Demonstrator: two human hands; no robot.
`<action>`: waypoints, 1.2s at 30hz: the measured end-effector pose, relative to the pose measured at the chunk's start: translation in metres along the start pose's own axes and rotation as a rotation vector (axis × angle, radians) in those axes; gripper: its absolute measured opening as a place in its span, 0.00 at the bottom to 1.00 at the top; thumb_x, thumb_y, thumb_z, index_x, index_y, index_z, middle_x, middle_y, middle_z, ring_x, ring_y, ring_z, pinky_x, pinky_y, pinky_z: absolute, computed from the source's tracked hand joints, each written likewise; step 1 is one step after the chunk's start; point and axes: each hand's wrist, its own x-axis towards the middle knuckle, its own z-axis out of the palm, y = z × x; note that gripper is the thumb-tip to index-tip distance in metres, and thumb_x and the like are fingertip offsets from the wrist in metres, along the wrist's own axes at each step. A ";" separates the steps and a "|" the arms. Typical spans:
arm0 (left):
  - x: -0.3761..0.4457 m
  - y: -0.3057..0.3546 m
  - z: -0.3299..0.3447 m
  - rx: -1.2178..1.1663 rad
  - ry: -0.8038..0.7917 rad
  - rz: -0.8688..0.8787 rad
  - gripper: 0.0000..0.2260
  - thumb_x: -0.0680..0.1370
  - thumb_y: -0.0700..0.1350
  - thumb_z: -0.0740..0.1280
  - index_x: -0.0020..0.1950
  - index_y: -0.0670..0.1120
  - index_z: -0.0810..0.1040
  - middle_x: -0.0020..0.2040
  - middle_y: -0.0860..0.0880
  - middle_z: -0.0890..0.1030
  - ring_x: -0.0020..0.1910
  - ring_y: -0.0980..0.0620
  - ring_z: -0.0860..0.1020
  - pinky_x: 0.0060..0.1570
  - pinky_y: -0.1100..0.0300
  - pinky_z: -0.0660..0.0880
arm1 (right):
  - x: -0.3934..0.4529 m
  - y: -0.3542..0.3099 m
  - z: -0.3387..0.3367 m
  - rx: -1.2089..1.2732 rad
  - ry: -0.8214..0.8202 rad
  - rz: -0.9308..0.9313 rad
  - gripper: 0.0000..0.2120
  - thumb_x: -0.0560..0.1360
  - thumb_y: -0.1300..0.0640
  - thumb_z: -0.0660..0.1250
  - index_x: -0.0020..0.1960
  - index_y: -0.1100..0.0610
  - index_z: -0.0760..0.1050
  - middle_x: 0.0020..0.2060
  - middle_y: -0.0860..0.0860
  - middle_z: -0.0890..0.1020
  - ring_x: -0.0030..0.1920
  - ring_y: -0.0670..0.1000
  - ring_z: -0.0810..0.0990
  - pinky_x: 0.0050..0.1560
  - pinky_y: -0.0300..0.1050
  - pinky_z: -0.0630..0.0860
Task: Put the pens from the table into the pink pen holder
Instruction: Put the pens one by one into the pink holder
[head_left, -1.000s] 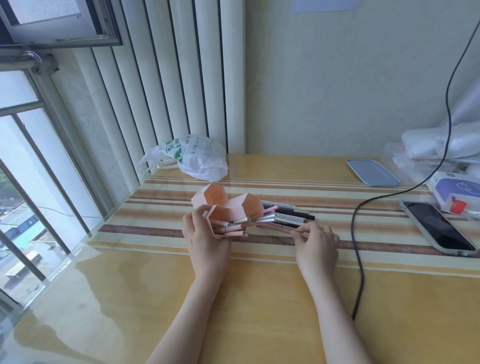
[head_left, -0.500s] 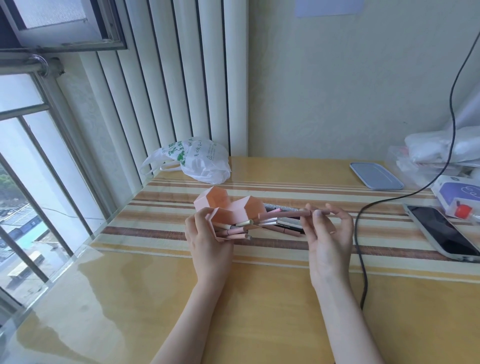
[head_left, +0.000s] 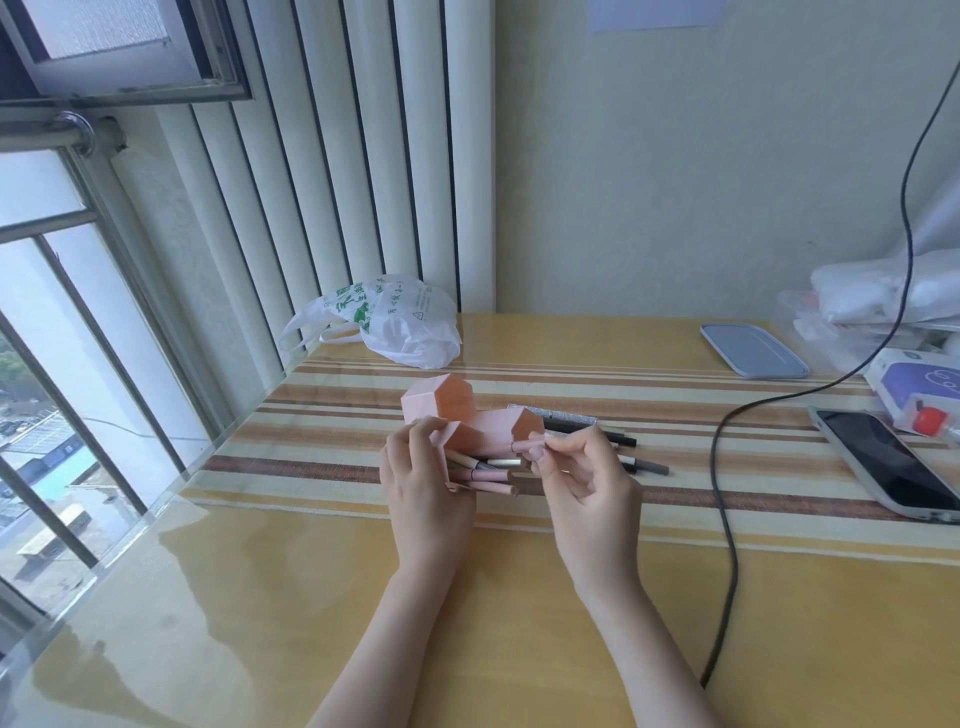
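Since half a second ago the right hand (head_left: 584, 486) has drawn in leftward, bringing its pink pen (head_left: 529, 446) from out over the loose pens to the mouth of the holder; the left hand (head_left: 423, 480) has stayed put.

Table (head_left: 322, 597): yellow, glossy, with a striped cloth across the middle. White plastic bag (head_left: 397, 325) at far left, near the blind slats. Black cable (head_left: 722, 493) runs down the right side to the near edge. Phone (head_left: 893, 465) face up at right; blue-grey lid (head_left: 753, 351) at far right; a purple and white box (head_left: 917, 382) just beyond the phone.

Pink pen holder (head_left: 480, 428): lying on its side mid-table, hexagonal cells opening rightward. Left hand grips its near-left end, fingers curled over the top. Several pens (head_left: 485, 475) poke out of the lowest cell, just right of the left hand.

Right hand: thumb and forefinger pinch the pink pen, held level, its tip at the opening of the right-hand cell; the other fingers curl loosely.

Loose pens (head_left: 602, 431): dark and silver ones lie on the cloth beyond and right of the right hand, partly hidden by it.
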 end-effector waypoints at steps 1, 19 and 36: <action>0.000 0.000 0.000 -0.001 -0.001 -0.005 0.33 0.59 0.26 0.63 0.58 0.53 0.66 0.53 0.53 0.68 0.53 0.49 0.66 0.52 0.51 0.68 | -0.001 0.003 0.001 -0.063 -0.011 -0.038 0.06 0.74 0.65 0.68 0.41 0.58 0.74 0.42 0.49 0.85 0.46 0.42 0.84 0.48 0.36 0.79; 0.000 0.003 -0.001 -0.022 0.009 0.000 0.34 0.59 0.25 0.62 0.58 0.53 0.66 0.53 0.54 0.66 0.53 0.50 0.65 0.52 0.50 0.69 | 0.006 0.015 -0.009 -0.518 0.167 -0.012 0.09 0.74 0.67 0.64 0.52 0.58 0.75 0.45 0.50 0.81 0.51 0.52 0.77 0.54 0.39 0.71; 0.001 0.000 -0.002 -0.051 0.004 -0.085 0.31 0.59 0.26 0.61 0.59 0.48 0.69 0.53 0.53 0.66 0.54 0.51 0.65 0.51 0.51 0.68 | 0.003 0.051 -0.014 -1.045 -0.195 0.319 0.21 0.73 0.68 0.65 0.64 0.52 0.71 0.54 0.50 0.81 0.67 0.51 0.71 0.72 0.62 0.53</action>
